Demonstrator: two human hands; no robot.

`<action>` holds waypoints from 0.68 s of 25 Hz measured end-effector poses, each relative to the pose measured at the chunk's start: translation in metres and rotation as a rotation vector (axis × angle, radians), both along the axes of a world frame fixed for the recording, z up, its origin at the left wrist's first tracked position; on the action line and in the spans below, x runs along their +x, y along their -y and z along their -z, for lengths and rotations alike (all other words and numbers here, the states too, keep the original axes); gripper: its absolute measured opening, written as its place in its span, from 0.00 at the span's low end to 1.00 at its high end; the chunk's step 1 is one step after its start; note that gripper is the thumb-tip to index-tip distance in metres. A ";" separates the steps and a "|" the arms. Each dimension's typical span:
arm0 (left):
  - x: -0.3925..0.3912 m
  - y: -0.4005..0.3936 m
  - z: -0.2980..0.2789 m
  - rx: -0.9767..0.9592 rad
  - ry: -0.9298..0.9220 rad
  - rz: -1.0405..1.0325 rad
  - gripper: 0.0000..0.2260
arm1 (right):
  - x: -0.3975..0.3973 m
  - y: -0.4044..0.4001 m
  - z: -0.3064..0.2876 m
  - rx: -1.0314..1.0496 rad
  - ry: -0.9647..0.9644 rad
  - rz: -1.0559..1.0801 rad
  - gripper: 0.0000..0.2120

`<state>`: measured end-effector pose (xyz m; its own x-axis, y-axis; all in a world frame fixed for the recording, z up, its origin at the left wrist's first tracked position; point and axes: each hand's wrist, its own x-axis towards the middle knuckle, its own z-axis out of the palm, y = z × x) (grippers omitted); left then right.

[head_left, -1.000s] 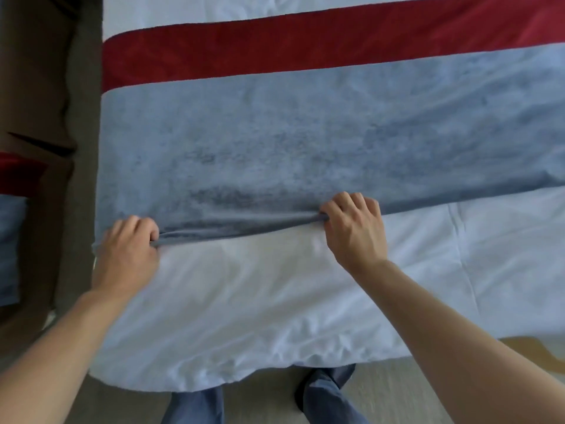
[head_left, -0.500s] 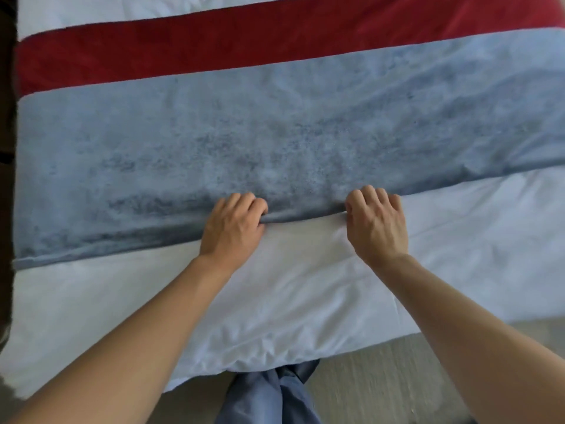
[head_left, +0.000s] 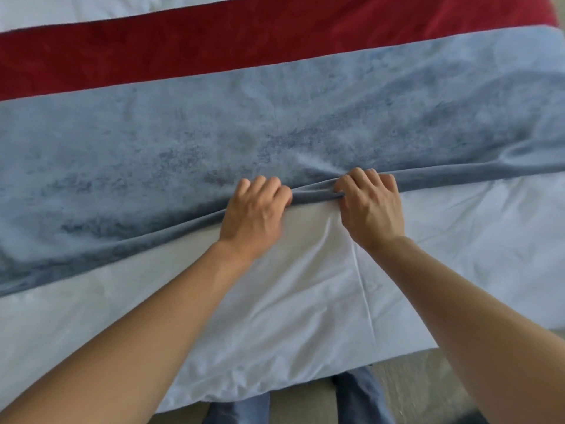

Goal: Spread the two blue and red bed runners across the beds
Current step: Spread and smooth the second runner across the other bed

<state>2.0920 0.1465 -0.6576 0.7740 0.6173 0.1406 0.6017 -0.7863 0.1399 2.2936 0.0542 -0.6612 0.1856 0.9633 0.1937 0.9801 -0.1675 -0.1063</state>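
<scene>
A bed runner lies flat across the white bed, with a wide blue band near me and a red stripe beyond it. Both hands pinch the runner's near blue hem at mid-bed. My left hand grips the hem with curled fingers. Just to its right, my right hand is closed on the same hem. Between and beside the hands the hem is bunched into a raised fold, and a crease runs off to the right. Only one runner is in view.
The foot edge of the white duvet hangs in front of my legs. A strip of pale floor shows at the lower right. A seam runs down the sheet below my right hand.
My left hand slid right along the hem, from the bed's left edge to close beside my right hand. The view shifted right with it, and the hem between the hands has bunched up.
</scene>
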 end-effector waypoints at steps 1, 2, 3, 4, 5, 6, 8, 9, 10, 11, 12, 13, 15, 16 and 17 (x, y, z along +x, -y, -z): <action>0.011 0.007 0.002 -0.005 -0.016 0.006 0.01 | 0.007 0.002 0.002 0.000 0.005 -0.024 0.07; 0.022 0.013 0.003 -0.015 -0.032 -0.008 0.01 | 0.013 0.004 0.003 -0.005 0.014 -0.048 0.08; 0.035 0.018 0.004 -0.010 -0.046 -0.029 0.02 | 0.022 0.007 0.004 -0.008 0.022 -0.073 0.09; 0.048 0.020 0.004 0.000 -0.055 -0.048 0.02 | 0.032 0.009 0.005 -0.013 0.032 -0.096 0.09; 0.060 0.022 0.004 0.009 -0.057 -0.059 0.02 | 0.043 0.012 0.006 -0.021 0.040 -0.112 0.10; 0.072 0.025 0.004 0.021 -0.067 -0.066 0.02 | 0.055 0.015 0.007 -0.025 0.047 -0.124 0.10; 0.095 0.030 0.007 0.062 -0.071 -0.084 0.03 | 0.082 0.021 0.008 -0.019 0.050 -0.134 0.12; 0.104 0.032 0.007 0.063 -0.061 -0.103 0.03 | 0.095 0.025 0.009 -0.020 0.049 -0.142 0.12; 0.111 0.033 0.006 0.051 -0.050 -0.129 0.03 | 0.107 0.028 0.009 -0.020 0.048 -0.155 0.13; 0.117 0.036 0.005 0.038 -0.036 -0.157 0.03 | 0.118 0.033 0.009 -0.024 0.046 -0.163 0.13; 0.121 0.040 0.002 0.027 -0.023 -0.184 0.04 | 0.129 0.038 0.008 -0.032 0.040 -0.164 0.14; 0.125 0.047 -0.001 0.019 -0.020 -0.199 0.05 | 0.139 0.044 0.007 -0.043 0.027 -0.162 0.15; 0.133 0.065 -0.004 0.010 -0.040 -0.199 0.04 | 0.155 0.053 0.003 -0.068 0.008 -0.160 0.15; 0.138 0.073 -0.005 0.008 -0.059 -0.197 0.02 | 0.161 0.057 0.000 -0.075 0.009 -0.167 0.16; 0.146 0.079 -0.004 0.003 -0.069 -0.201 0.01 | 0.166 0.060 -0.002 -0.080 0.014 -0.171 0.16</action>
<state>2.2375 0.0677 -0.6533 0.6432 0.7600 0.0935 0.7547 -0.6498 0.0903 2.4595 -0.0054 -0.6592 0.0152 0.9930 0.1171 0.9963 -0.0052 -0.0854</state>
